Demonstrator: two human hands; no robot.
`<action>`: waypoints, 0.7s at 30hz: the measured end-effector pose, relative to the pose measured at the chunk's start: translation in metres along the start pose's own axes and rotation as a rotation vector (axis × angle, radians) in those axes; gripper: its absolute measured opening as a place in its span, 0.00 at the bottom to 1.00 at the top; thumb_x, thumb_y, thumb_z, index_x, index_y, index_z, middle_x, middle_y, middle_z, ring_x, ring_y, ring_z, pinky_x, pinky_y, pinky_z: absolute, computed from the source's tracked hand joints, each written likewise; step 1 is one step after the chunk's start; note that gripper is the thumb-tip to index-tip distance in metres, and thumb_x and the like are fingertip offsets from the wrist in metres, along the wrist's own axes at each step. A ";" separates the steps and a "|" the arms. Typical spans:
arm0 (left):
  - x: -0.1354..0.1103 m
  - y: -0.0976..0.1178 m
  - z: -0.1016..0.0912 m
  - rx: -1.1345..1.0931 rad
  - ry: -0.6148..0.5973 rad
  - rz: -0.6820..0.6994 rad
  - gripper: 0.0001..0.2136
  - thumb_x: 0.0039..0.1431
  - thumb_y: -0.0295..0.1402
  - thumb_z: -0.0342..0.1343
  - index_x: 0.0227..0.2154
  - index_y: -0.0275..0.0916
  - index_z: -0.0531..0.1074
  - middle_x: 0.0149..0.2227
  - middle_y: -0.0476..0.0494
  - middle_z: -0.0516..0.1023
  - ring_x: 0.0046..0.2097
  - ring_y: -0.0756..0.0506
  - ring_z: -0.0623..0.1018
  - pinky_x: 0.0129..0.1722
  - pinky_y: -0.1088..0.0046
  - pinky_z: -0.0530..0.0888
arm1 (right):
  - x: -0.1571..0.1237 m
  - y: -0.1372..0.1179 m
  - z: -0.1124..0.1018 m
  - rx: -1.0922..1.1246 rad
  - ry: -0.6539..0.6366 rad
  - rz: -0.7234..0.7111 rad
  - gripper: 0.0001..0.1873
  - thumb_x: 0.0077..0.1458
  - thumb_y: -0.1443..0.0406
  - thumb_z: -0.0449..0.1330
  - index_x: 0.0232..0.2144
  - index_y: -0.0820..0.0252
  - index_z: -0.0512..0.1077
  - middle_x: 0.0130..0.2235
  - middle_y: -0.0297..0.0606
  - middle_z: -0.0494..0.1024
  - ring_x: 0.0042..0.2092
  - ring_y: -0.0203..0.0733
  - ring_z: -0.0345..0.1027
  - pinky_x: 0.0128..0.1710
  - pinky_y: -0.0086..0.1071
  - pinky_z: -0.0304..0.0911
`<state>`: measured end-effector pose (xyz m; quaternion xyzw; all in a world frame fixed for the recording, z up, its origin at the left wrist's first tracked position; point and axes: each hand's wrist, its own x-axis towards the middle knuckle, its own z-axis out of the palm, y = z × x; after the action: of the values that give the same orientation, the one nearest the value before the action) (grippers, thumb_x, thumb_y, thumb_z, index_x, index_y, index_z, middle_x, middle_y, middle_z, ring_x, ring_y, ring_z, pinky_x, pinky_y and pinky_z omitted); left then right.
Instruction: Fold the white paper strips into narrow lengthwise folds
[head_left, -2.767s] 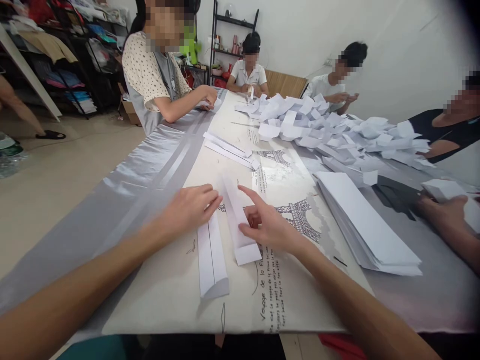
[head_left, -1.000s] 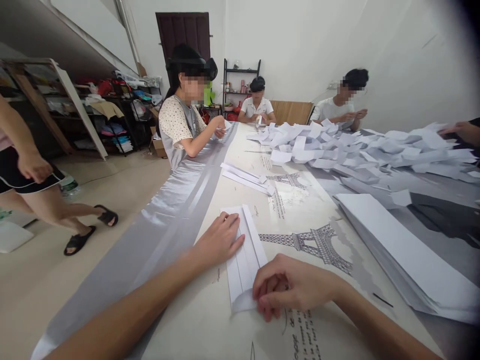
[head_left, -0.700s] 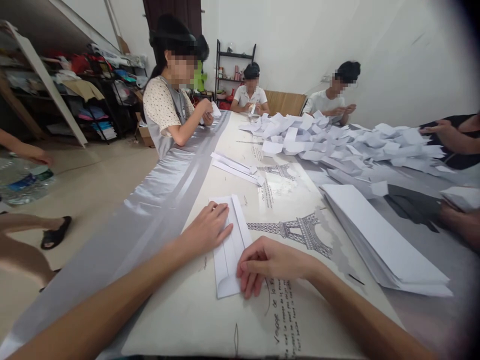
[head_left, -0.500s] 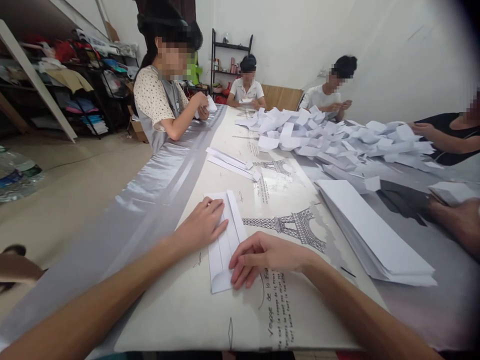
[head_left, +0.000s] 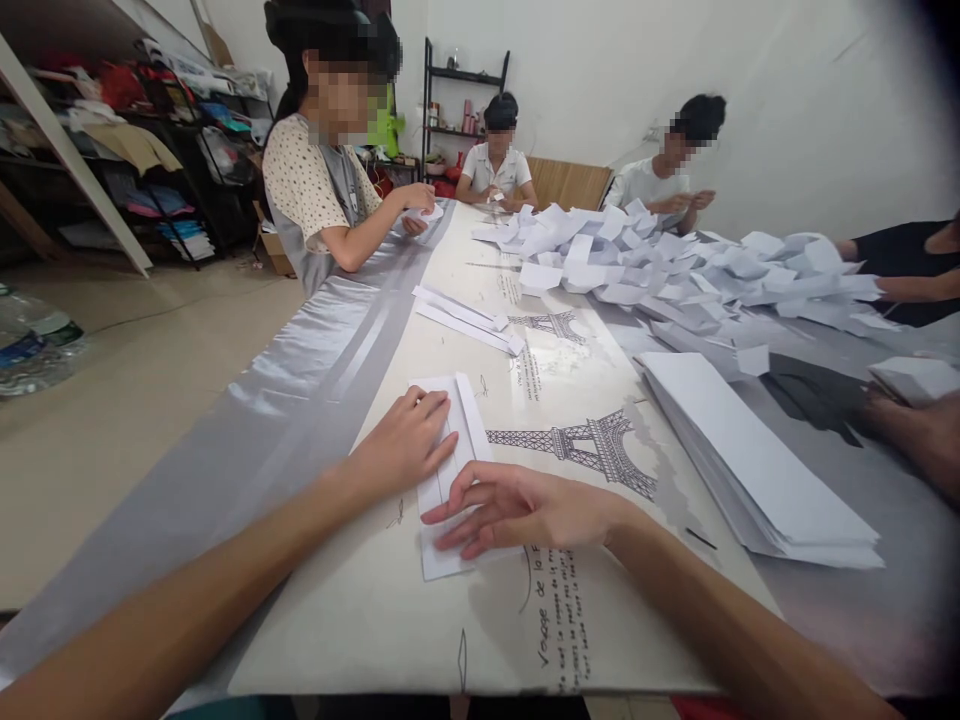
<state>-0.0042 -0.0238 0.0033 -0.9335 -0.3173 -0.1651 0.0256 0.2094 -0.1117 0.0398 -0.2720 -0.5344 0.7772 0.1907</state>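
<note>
A white sheet of paper [head_left: 444, 562], folded along its long right edge, lies on the printed tablecloth [head_left: 360, 620] in front of me. My left hand [head_left: 409, 435] rests on its upper left part, fingers stretched out and pressing it flat. Over the lower part is my right hand [head_left: 510, 510], fingers spread and slightly curved, covering some of the paper. I cannot tell whether its fingertips touch the sheet. Farther up the table lie folded paper strips [head_left: 469, 320]. To the right of my right hand is a stack of white paper [head_left: 750, 460].
A large heap of folded white papers [head_left: 660, 260] covers the far right of the table. Co-workers sit around it, one [head_left: 322, 190] at the left edge holding paper. A person's hand [head_left: 919, 430] is at the far right. Plastic bottles [head_left: 37, 340] stand on the floor at left.
My right hand has shifted left across the lower end of the paper, its fingers spreading out. My left hand stays in place on the sheet. The view has tilted slightly.
</note>
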 end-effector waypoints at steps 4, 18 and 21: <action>0.001 0.002 -0.002 0.021 -0.014 -0.006 0.18 0.71 0.36 0.43 0.51 0.30 0.71 0.54 0.30 0.74 0.51 0.35 0.69 0.52 0.55 0.70 | -0.001 -0.002 0.006 -0.045 -0.016 -0.060 0.11 0.61 0.66 0.65 0.45 0.57 0.70 0.56 0.46 0.78 0.58 0.46 0.73 0.59 0.50 0.66; 0.000 0.003 -0.004 0.076 -0.040 -0.017 0.18 0.71 0.37 0.43 0.52 0.31 0.71 0.55 0.32 0.73 0.52 0.36 0.69 0.51 0.57 0.70 | 0.008 0.005 0.003 -0.013 -0.018 -0.083 0.09 0.62 0.68 0.64 0.45 0.57 0.74 0.57 0.43 0.77 0.61 0.45 0.69 0.64 0.50 0.61; 0.000 0.003 -0.003 0.075 -0.043 -0.019 0.18 0.71 0.37 0.44 0.52 0.29 0.71 0.56 0.31 0.73 0.52 0.35 0.69 0.50 0.57 0.70 | 0.006 0.005 0.004 -0.002 -0.023 -0.088 0.09 0.62 0.68 0.64 0.45 0.57 0.74 0.58 0.44 0.76 0.61 0.45 0.69 0.65 0.51 0.60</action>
<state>-0.0029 -0.0264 0.0062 -0.9322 -0.3324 -0.1332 0.0521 0.2021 -0.1127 0.0354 -0.2396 -0.5488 0.7706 0.2183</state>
